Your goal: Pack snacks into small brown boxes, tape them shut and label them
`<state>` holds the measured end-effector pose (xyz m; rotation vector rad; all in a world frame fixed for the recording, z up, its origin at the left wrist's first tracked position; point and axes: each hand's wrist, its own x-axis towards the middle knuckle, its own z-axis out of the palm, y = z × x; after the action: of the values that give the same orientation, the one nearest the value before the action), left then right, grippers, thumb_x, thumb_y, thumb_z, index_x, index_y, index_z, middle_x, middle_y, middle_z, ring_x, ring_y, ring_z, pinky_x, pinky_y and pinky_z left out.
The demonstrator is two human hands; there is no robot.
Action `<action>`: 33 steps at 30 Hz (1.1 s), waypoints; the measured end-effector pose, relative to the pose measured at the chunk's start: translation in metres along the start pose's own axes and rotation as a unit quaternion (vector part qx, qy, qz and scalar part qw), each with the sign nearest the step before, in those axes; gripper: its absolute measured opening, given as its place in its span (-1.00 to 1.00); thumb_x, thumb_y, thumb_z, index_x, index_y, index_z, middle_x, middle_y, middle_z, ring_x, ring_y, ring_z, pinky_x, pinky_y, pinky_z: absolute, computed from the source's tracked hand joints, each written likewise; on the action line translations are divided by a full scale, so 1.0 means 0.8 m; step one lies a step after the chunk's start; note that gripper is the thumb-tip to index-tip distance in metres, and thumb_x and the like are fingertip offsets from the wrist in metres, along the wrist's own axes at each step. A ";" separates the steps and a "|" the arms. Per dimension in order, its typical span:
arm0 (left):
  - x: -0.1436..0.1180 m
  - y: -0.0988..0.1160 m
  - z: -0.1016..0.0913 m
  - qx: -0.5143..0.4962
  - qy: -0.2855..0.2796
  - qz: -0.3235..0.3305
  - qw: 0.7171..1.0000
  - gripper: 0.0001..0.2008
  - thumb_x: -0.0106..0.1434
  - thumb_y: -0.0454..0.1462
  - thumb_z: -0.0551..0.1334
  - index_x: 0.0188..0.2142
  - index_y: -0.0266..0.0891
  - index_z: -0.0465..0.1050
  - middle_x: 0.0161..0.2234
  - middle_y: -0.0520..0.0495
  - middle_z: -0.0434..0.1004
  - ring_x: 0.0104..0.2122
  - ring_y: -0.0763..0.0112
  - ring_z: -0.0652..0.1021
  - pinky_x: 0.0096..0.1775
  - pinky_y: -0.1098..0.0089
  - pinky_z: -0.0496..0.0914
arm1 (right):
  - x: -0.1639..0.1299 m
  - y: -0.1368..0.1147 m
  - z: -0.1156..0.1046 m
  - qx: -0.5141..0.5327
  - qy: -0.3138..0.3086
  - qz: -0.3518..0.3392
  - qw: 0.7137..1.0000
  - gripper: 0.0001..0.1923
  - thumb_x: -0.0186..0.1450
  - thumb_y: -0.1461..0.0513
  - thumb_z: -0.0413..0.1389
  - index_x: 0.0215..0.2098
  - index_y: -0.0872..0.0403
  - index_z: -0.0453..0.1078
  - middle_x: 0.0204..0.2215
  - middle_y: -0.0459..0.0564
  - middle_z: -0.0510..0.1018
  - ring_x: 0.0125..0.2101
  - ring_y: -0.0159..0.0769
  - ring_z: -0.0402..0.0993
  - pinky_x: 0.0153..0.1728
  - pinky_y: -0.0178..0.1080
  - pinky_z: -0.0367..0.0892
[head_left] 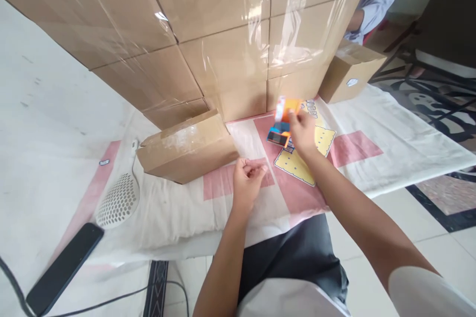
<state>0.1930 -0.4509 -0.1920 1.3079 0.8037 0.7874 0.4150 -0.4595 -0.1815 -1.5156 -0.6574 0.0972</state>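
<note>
Right hand [303,131] pinches an orange packet [287,107] above the yellow card [303,158] on the cloth [372,124]; left hand [247,178] curled shut, empty. Handling looks barely begun; small carton [188,146] untouched.

bright daylight, glare on plastic wrap [260,15], edges warped

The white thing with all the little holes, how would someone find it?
Start at the wall of plastic-wrapped boxes, then drop to the loose cardboard box lying on the cloth. Just left lies the round white strainer; only it is dotted with holes, unlike the black phone below.
</note>
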 end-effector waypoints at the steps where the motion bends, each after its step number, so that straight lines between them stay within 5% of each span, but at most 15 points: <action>1: 0.000 0.001 -0.004 -0.012 0.006 0.005 1.000 -0.61 0.12 -0.21 0.40 -0.31 -0.12 0.13 -0.38 0.04 0.57 -0.34 0.44 0.57 -0.21 0.39 0.39 | -0.003 0.005 0.005 -0.025 -0.036 0.001 0.999 -0.43 0.27 -0.26 0.11 -0.54 0.00 0.22 -0.60 -0.14 0.27 -0.50 -0.32 0.25 -0.42 -0.22 0.24; 3: 0.000 0.009 -0.011 -0.034 0.019 0.018 0.999 -0.56 0.10 -0.18 0.41 -0.30 -0.11 0.10 -0.34 0.04 0.58 -0.28 0.45 0.60 -0.13 0.38 0.42 | -0.008 0.008 0.012 -0.063 -0.093 0.002 0.994 -0.44 0.24 -0.26 0.14 -0.51 0.02 0.29 -0.58 -0.12 0.34 -0.48 -0.31 0.28 -0.38 -0.22 0.26; 8: -0.008 0.030 -0.035 -0.087 0.050 0.059 0.993 -0.50 0.06 -0.17 0.47 -0.29 -0.12 0.12 -0.41 0.10 0.54 -0.44 0.50 0.56 -0.26 0.39 0.49 | -0.038 -0.044 0.000 -0.095 -0.080 -0.060 0.990 -0.56 0.28 -0.11 0.19 -0.17 0.08 0.49 -0.20 0.08 0.59 -0.21 -0.17 0.47 -0.23 -0.17 0.34; 10: -0.014 0.036 -0.044 -0.087 0.053 0.085 0.991 -0.52 0.07 -0.17 0.48 -0.28 -0.13 0.16 -0.42 0.10 0.54 -0.45 0.50 0.56 -0.33 0.42 0.49 | -0.063 -0.078 -0.003 -0.081 -0.204 -0.082 0.972 -0.67 0.33 -0.02 0.18 -0.27 0.08 0.53 -0.27 0.04 0.60 -0.27 -0.23 0.48 -0.26 -0.20 0.32; 14: -0.032 0.047 -0.058 -0.064 0.056 0.136 0.987 -0.61 0.17 -0.21 0.44 -0.24 -0.15 0.20 -0.35 0.04 0.59 -0.39 0.48 0.61 -0.27 0.41 0.53 | -0.106 -0.135 0.011 -0.052 -0.441 -0.116 0.888 -0.84 0.32 0.20 0.21 -0.40 0.08 0.53 -0.46 -0.10 0.54 -0.43 -0.37 0.39 -0.38 -0.29 0.24; 19: -0.053 0.057 -0.087 -0.023 0.101 0.090 0.990 -0.60 0.22 -0.20 0.41 -0.07 -0.12 0.25 0.13 -0.19 0.52 -0.46 0.56 0.60 -0.42 0.46 0.47 | -0.084 -0.187 0.052 -0.075 -0.414 -0.247 0.873 -0.81 0.34 0.33 0.10 -0.44 0.11 0.45 -0.51 -0.13 0.45 -0.47 -0.42 0.32 -0.38 -0.30 0.17; 21: -0.055 0.064 -0.102 0.012 0.152 0.104 0.983 -0.62 0.25 -0.19 0.38 -0.05 -0.11 0.26 0.19 -0.22 0.47 -0.56 0.65 0.50 -0.52 0.49 0.38 | -0.059 -0.204 0.082 -0.090 -0.421 -0.247 0.868 -0.79 0.35 0.31 0.10 -0.46 0.12 0.42 -0.54 -0.14 0.42 -0.48 -0.42 0.29 -0.39 -0.29 0.15; 23: -0.049 0.076 -0.118 0.091 0.232 0.187 0.950 -0.70 0.29 -0.19 0.35 -0.07 -0.14 0.31 0.12 -0.18 0.51 -0.54 0.63 0.48 -0.48 0.46 0.38 | -0.036 -0.213 0.120 -0.109 -0.457 -0.222 0.855 -0.78 0.36 0.29 0.09 -0.46 0.12 0.43 -0.52 -0.12 0.45 -0.47 -0.41 0.32 -0.39 -0.29 0.15; 25: -0.033 0.089 -0.134 0.217 0.284 0.304 0.883 -0.78 0.31 -0.22 0.33 -0.09 -0.17 0.40 0.08 -0.19 0.53 -0.30 0.43 0.59 -0.26 0.35 0.48 | -0.019 -0.213 0.158 -0.147 -0.465 -0.228 0.842 -0.80 0.35 0.30 0.10 -0.44 0.13 0.45 -0.49 -0.10 0.51 -0.44 -0.39 0.37 -0.33 -0.28 0.18; 29: 0.014 0.101 -0.157 0.482 0.157 0.404 0.762 -0.62 0.37 -0.20 0.27 0.15 -0.16 0.43 0.17 -0.20 0.54 0.22 0.06 0.48 0.23 0.01 0.27 | -0.002 -0.194 0.216 -0.272 -0.457 -0.332 0.779 -0.84 0.33 0.33 0.11 -0.40 0.11 0.49 -0.35 -0.03 0.57 -0.25 -0.28 0.46 -0.10 -0.19 0.21; 31: 0.031 0.096 -0.160 0.550 0.090 0.383 0.737 -0.54 0.40 -0.19 0.23 0.26 -0.16 0.36 0.22 -0.18 0.51 0.24 0.05 0.47 0.27 -0.01 0.20 | 0.002 -0.188 0.233 -0.332 -0.453 -0.362 0.744 -0.92 0.32 0.30 0.17 -0.31 0.10 0.52 -0.15 0.07 0.55 -0.09 -0.17 0.46 -0.02 -0.14 0.23; 33: 0.036 0.089 -0.160 0.572 0.079 0.371 0.727 -0.53 0.42 -0.19 0.20 0.29 -0.19 0.34 0.25 -0.18 0.49 0.25 0.06 0.46 0.28 0.00 0.18 | 0.006 -0.190 0.240 -0.384 -0.370 -0.360 0.766 -0.73 0.24 0.23 0.30 -0.10 0.13 0.50 0.06 0.22 0.44 0.04 -0.01 0.40 0.03 -0.05 0.26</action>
<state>0.0947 -0.3545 -0.1344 2.8351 0.9291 1.0644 0.2807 -0.3003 -0.0529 -1.8649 -2.0880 -0.2079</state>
